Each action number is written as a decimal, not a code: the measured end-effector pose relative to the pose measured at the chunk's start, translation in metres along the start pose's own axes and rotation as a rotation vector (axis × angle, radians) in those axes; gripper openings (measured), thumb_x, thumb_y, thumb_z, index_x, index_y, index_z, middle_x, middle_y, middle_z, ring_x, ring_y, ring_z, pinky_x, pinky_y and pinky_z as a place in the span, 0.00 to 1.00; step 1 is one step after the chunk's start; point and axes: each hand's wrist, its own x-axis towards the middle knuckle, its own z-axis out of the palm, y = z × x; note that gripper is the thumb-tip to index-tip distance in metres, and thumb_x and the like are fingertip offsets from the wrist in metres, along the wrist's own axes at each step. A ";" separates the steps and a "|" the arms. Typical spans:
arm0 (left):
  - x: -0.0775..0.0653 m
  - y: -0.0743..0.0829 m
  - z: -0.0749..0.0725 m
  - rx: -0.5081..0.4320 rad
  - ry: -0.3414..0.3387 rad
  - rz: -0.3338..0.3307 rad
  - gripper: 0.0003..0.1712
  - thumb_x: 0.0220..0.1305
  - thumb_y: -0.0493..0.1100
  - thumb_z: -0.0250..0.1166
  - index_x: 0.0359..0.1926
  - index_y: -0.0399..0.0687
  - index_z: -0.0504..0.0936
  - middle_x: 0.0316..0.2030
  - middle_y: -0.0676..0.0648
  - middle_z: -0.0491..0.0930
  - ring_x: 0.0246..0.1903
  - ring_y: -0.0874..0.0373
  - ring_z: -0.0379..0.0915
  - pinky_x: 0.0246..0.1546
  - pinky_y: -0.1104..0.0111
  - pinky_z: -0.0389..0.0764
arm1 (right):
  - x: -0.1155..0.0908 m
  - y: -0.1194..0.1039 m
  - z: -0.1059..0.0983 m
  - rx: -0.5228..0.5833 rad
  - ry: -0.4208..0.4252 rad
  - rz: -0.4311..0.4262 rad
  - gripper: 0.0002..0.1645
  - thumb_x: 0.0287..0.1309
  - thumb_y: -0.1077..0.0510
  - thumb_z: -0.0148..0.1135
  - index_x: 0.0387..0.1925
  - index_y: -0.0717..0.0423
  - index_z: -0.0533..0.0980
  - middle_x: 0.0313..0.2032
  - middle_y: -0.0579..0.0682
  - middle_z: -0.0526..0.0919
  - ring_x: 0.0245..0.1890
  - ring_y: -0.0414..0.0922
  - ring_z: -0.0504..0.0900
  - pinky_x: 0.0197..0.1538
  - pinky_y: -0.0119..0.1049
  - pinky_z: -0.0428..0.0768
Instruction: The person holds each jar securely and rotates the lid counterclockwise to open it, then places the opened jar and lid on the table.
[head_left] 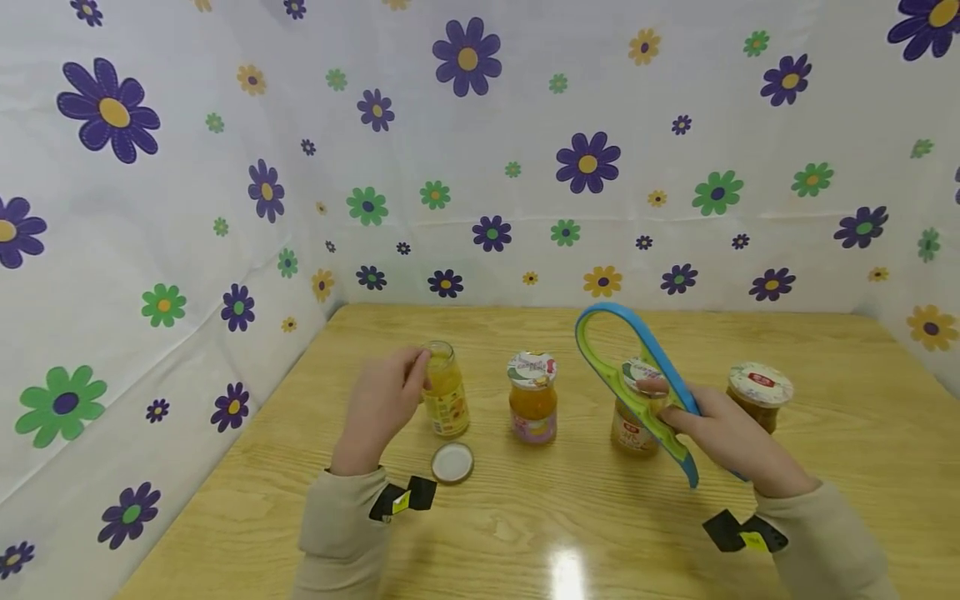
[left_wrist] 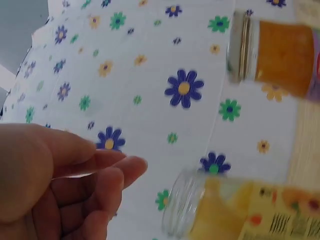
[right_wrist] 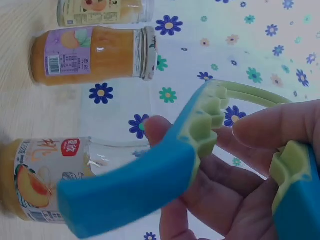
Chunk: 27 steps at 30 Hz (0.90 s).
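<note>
Opener [head_left: 662,363], handles [right_wrist: 130,187] apart, table edge [head_left: 450,312] beyond

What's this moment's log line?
left hand: empty, near open jar | right hand: grips opener | lid: on table | three other jars: lidded

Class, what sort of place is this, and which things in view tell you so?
Probably a staged tabletop work area rather than a lived-in kitchen: flower-print sheeting lines the back and sides, a plain wooden table fills the space, and jars stand spaced across it.
</note>
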 end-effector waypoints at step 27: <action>0.010 0.028 0.126 -0.616 -0.293 -0.229 0.42 0.47 0.52 0.69 0.59 0.39 0.60 0.51 0.42 0.69 0.52 0.48 0.65 0.50 0.57 0.68 | -0.005 -0.005 -0.008 -0.163 0.190 0.067 0.27 0.53 0.63 0.55 0.53 0.69 0.58 0.40 0.61 0.72 0.30 0.49 0.69 0.28 0.38 0.68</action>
